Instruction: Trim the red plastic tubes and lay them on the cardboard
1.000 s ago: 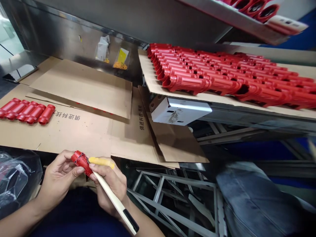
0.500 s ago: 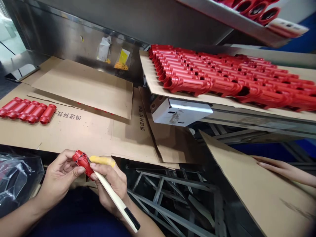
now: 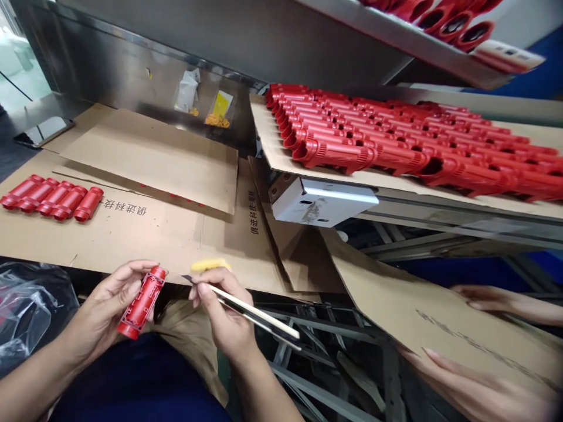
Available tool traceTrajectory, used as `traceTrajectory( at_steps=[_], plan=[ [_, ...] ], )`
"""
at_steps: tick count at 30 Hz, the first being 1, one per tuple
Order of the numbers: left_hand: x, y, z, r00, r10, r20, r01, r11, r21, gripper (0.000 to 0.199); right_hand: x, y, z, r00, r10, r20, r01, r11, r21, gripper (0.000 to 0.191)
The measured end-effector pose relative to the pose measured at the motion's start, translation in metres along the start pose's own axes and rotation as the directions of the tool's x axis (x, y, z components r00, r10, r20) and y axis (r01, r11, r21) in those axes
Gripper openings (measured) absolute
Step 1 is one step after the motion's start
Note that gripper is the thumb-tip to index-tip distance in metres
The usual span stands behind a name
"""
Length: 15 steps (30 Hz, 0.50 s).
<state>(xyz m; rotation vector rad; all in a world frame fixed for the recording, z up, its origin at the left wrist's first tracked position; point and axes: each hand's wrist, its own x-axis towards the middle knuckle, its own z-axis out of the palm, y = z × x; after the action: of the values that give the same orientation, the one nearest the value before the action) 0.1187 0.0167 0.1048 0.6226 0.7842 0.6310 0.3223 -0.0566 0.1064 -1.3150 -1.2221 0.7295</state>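
My left hand (image 3: 115,299) is closed around a red plastic tube (image 3: 143,302), a ribbed cylinder with a dark outline along its cut-out face. It is held tilted above my lap, with that face turned up. To its right, my right hand (image 3: 226,310) grips a slim cream-and-black tool (image 3: 259,316) like a pen. The tool's dark pointed tip is apart from the tube; its exact kind is unclear. A yellow cover (image 3: 210,265) shows at a finger of this hand. Several similar red tubes (image 3: 89,204) lie in a row on the cardboard at the left.
Many red housings (image 3: 334,153) stand in rows on a cardboard-covered shelf at right, with a metal bracket (image 3: 323,202) jutting below. Another person's hands (image 3: 497,302) hold a cardboard sheet (image 3: 440,310). Small bags (image 3: 220,110) lean at the back; clear plastic (image 3: 35,316) lies left.
My right hand has moved right, taking the tool away from the tube. The tube has turned in my left hand to show its long face. The other person's cardboard has shifted left.
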Motion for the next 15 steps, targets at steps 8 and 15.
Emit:
traceTrajectory(
  at_steps=[8, 15],
  plan=[
    [0.0, -0.01, -0.026, 0.975, 0.091, 0.2, -0.106, 0.992, 0.066, 0.078, 0.006, 0.003, 0.026, 0.831, 0.478, 0.284, -0.544, 0.804, 0.238, 0.039],
    [0.004, 0.0, -0.01, 0.969, 0.202, -0.143, -0.207, 0.978, -0.021, 0.052, -0.006, -0.009, 0.018, 0.943, -0.279, 0.184, 0.309, 0.937, -0.165, 0.027]
  ],
)
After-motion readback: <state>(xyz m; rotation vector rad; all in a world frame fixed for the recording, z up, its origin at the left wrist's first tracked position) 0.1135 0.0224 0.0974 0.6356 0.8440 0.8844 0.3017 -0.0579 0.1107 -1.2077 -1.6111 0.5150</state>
